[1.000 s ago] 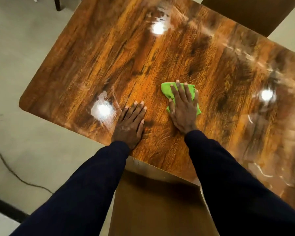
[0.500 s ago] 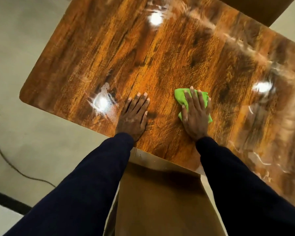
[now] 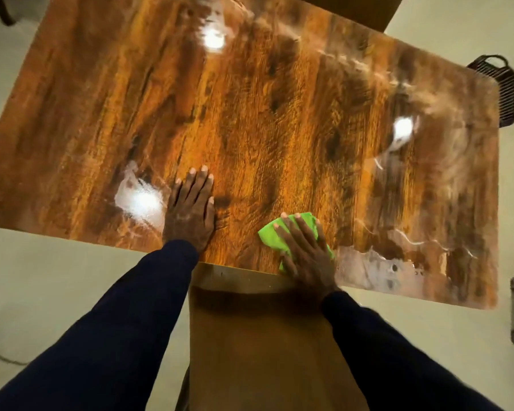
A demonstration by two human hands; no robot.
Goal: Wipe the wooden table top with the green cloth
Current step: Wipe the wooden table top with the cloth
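Past the right end of the wooden table top point(image 3: 279, 114), a dark slatted basket point(image 3: 506, 87) shows, partly cut off. The left hand point(image 3: 192, 212) lies flat, fingers straight and close together. The right hand point(image 3: 306, 253) presses the green cloth point(image 3: 269, 237) at the near edge with its fingers spread, hiding most of it.

Indoor dining area, home or eatery undetermined; glossy wooden table top point(image 3: 279, 114) reflects ceiling lights; wooden chair point(image 3: 264, 336) tucked at near edge, another chair point(image 3: 353, 10) opposite; pale plain floor point(image 3: 42, 292); dark slatted basket point(image 3: 508, 87) beside the table.
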